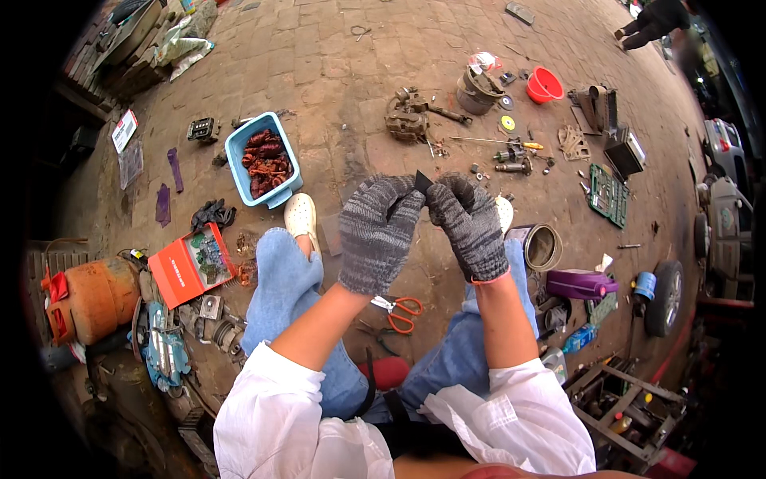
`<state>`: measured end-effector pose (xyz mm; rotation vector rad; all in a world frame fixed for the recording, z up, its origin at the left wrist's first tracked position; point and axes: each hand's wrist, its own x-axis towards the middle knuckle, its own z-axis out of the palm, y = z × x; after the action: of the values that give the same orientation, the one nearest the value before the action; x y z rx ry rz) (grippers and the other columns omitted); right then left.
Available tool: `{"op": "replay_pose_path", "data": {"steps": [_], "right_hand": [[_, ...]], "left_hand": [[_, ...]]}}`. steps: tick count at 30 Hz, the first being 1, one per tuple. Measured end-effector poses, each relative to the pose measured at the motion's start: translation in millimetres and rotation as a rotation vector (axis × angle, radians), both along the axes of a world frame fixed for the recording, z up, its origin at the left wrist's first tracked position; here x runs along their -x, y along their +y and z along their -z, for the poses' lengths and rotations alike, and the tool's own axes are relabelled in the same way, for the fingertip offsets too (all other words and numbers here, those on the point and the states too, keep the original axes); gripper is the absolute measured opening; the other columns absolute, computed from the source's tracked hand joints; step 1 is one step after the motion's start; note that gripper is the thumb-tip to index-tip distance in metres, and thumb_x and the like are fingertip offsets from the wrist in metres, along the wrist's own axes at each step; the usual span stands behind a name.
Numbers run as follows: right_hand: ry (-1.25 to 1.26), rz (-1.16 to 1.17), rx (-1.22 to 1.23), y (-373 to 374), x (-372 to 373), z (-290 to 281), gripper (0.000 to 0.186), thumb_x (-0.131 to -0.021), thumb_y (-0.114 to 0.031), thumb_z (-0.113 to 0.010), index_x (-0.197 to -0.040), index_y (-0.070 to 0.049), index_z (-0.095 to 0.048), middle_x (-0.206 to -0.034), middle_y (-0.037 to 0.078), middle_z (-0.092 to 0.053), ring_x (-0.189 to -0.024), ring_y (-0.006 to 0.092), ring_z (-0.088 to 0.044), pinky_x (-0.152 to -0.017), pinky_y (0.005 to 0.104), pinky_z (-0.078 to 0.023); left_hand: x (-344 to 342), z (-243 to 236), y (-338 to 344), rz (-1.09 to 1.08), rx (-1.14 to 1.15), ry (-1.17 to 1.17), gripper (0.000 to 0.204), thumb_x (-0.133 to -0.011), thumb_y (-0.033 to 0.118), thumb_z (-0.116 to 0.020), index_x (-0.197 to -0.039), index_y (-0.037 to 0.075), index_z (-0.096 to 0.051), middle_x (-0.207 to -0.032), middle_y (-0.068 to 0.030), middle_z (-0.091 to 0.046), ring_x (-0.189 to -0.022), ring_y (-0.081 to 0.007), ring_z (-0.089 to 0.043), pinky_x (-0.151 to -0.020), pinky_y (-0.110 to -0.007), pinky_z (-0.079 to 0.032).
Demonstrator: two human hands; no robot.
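A small dark piece with a pointed corner (422, 182) is held up between my two gloved hands, above the paved ground. My left hand (377, 233), in a grey-black knit glove, pinches it from one side. On the other side my right hand (472, 230), in a matching glove, has its fingers closed at the piece's edge. Most of the piece is hidden by the gloves, so its kind cannot be made out. Below my hands, between my legs, lie scissors with orange handles (405, 314). To the left stands a light blue basin (281, 195) holding reddish-brown coiled pieces (267, 164).
An open red box (170, 274) and an orange tank (104, 298) are at left. Ahead lie a greasy metal part (407, 120), a bucket (479, 92) and a red bowl (545, 85). A green tool case (608, 195), purple container (581, 283) and wheel (664, 299) sit right. A person (658, 20) is far right.
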<state>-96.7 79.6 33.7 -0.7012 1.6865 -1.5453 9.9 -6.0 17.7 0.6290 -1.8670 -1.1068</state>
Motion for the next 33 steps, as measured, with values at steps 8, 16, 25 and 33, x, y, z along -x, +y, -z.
{"op": "replay_pose_path", "data": {"steps": [8,16,25,33], "right_hand": [[-0.191,0.147,0.048,-6,-6,10,0.018,-0.084,-0.020,-0.059,-0.090,-0.003,-0.060,-0.072,-0.001,-0.056,-0.061,0.0055,-0.048,-0.053,0.0190,-0.038],[-0.237,0.544,0.302,-3,57,9,0.013,-0.085,-0.021,-0.057,-0.085,-0.008,-0.057,-0.059,-0.004,-0.047,-0.046,0.0035,-0.040,-0.038,0.0180,-0.029],[0.035,0.161,0.090,1,12,3,0.022,-0.084,-0.018,-0.058,-0.100,-0.003,-0.057,-0.079,-0.001,-0.054,-0.068,0.0060,-0.046,-0.058,0.0205,-0.037],[0.212,-0.082,-0.038,-9,-6,2,0.023,-0.079,-0.016,-0.064,-0.093,0.001,-0.060,-0.079,0.008,-0.063,-0.074,0.0102,-0.057,-0.065,0.0260,-0.044]], "left_hand": [[4,8,-1,0.037,-0.084,-0.022,0.011,-0.074,0.001,-0.063,-0.085,-0.002,-0.061,-0.083,-0.0097,-0.061,-0.076,-0.0182,-0.058,-0.070,-0.028,-0.046],[-5,-6,14,0.133,-0.103,-0.002,0.013,-0.077,0.002,-0.059,-0.090,0.001,-0.063,-0.082,-0.0059,-0.063,-0.073,-0.0139,-0.057,-0.067,-0.027,-0.045],[-15,-7,-13,0.186,-0.761,0.084,0.019,-0.081,0.004,-0.055,-0.097,0.001,-0.064,-0.083,-0.0054,-0.064,-0.072,-0.0082,-0.055,-0.063,-0.022,-0.045],[-11,4,-11,0.165,-0.641,0.098,0.018,-0.080,0.003,-0.055,-0.096,-0.001,-0.063,-0.086,-0.0088,-0.063,-0.075,-0.0120,-0.057,-0.067,-0.025,-0.046]]}}
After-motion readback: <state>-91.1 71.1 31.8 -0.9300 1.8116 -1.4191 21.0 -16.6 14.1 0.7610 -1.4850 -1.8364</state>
